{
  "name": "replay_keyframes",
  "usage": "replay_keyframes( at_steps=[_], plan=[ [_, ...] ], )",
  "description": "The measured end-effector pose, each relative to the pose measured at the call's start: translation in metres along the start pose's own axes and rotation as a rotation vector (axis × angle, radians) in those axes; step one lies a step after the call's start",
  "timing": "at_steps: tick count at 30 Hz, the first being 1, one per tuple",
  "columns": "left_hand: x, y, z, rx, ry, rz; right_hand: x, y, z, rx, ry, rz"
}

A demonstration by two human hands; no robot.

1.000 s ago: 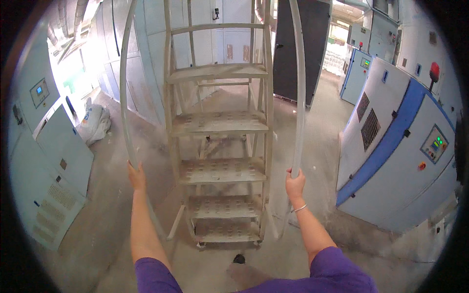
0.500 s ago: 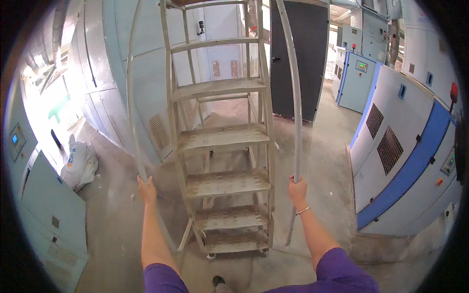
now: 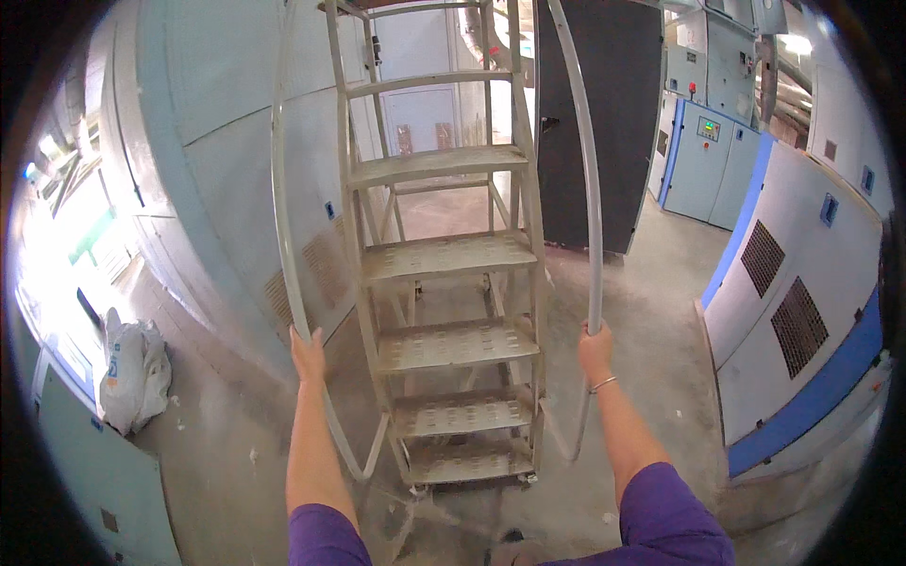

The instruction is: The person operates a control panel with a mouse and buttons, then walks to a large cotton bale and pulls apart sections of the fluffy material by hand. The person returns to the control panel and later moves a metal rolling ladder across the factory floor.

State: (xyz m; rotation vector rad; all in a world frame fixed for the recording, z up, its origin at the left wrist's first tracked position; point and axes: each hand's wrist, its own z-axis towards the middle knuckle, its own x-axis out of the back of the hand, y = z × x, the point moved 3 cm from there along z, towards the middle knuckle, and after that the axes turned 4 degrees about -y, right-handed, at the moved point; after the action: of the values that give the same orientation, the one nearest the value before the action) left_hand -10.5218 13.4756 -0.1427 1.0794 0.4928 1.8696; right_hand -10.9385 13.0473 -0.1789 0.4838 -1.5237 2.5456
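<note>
A metal step ladder [image 3: 457,347] with several flat, perforated treads stands upright before me, small casters showing at its foot. Curved tubular handrails run down both its sides. My left hand [image 3: 307,356] is wrapped round the left handrail [image 3: 284,217], low down near its bend. At about the same height, my right hand [image 3: 595,353] grips the right handrail [image 3: 590,189]; a bangle circles that wrist. Both arms are stretched forward. The ladder's top runs out of view at the upper edge.
Pale cabinets with blue trim [image 3: 783,311] line the right side. A dark tall panel [image 3: 599,123] stands behind the ladder, and a pale wall of panels [image 3: 245,160] is close on the left. A white sack [image 3: 135,373] sits on the concrete floor [image 3: 226,453] at far left.
The ladder and I have moved forward along the floor, with the view turning slightly left. The right cabinets and the sack now lie nearer the picture's edges. Both hands keep their hold.
</note>
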Motion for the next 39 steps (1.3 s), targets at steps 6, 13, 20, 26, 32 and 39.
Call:
replay_keyframes(
  at_steps=[6,13,20,26,32,39],
  plan=[
    [-0.126,0.002,0.125,0.100,-0.104,-0.116,-0.115,0.011,0.134,0.018,-0.014,-0.059],
    [-0.271,-0.020,0.243,0.048,0.041,0.084,-0.242,0.052,0.264,0.014,-0.024,-0.046],
    [-0.388,0.007,0.327,0.246,-0.129,0.003,-0.331,0.098,0.398,-0.068,-0.026,0.002],
    [-0.487,0.039,0.387,0.177,-0.089,-0.008,-0.395,0.121,0.509,0.018,-0.032,-0.033],
    [-0.575,0.057,0.398,0.266,-0.054,0.017,-0.423,0.189,0.605,-0.042,-0.068,-0.071],
    [-0.707,0.141,0.357,0.259,0.019,-0.194,-0.425,0.271,0.779,0.086,-0.002,-0.177]
  ],
)
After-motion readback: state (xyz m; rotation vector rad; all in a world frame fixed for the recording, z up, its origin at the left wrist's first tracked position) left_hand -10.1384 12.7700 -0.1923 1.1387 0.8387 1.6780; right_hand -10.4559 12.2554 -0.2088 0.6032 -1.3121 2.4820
